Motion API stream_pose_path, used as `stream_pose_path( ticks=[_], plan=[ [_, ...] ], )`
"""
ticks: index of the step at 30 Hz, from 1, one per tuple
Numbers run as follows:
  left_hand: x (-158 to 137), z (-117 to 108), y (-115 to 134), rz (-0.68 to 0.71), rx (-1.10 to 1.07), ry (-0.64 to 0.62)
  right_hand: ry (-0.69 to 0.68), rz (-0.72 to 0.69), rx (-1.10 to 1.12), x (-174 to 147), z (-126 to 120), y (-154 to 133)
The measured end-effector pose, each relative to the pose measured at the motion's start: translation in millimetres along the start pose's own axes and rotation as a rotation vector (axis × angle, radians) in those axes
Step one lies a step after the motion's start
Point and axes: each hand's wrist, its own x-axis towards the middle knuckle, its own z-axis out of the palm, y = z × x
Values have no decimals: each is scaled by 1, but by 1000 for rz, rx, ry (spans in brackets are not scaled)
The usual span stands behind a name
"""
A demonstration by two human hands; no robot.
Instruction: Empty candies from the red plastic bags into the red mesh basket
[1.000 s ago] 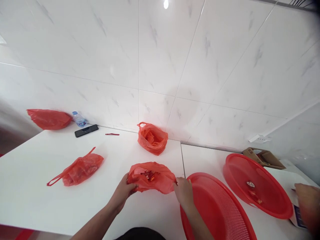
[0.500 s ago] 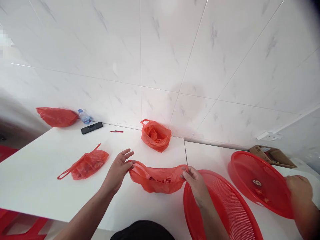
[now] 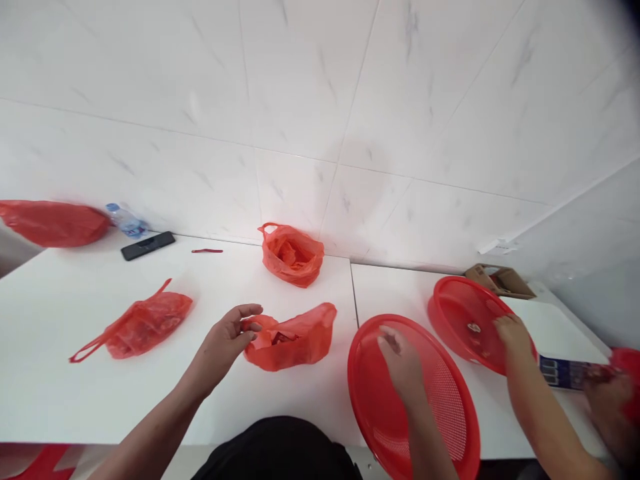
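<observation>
My left hand pinches the left rim of a thin red plastic bag, thumb and a finger close together. The bag stands on the table with its mouth gaping, and small red packets show inside. My right hand is off the bag, fingers loosely bent and apart, above a large red plastic basket with perforated sides. No object shows in it. Left of the bag lies another red bag with things inside. Behind stands an open red bag with crumpled red plastic in it.
A co-worker's hand is at a second red basket with a few small items. A cardboard box stands behind it. A phone, a water bottle, a red strip and a full red bag line the wall.
My right hand has let go of the bag's right rim and moved right, over the near basket. The view has shifted right, showing more of the co-worker's arms.
</observation>
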Motion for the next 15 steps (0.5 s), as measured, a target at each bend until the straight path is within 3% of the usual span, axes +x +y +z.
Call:
stream_pose_path(
  ticks=[4,9,12,15],
  plan=[
    [-4,7,-4,-31,77,56,-31,59,-73,-5,-18,28],
    [-11,-2,-1,3,276,181,-197,-49,-34,-12,6,36],
    [-14,-22,-18,95,327,68,-247,-156,-48,-9,30,26],
    [-12,-38,-52,106,366,-92,-330,-235,-162,-3,52,16]
  ],
)
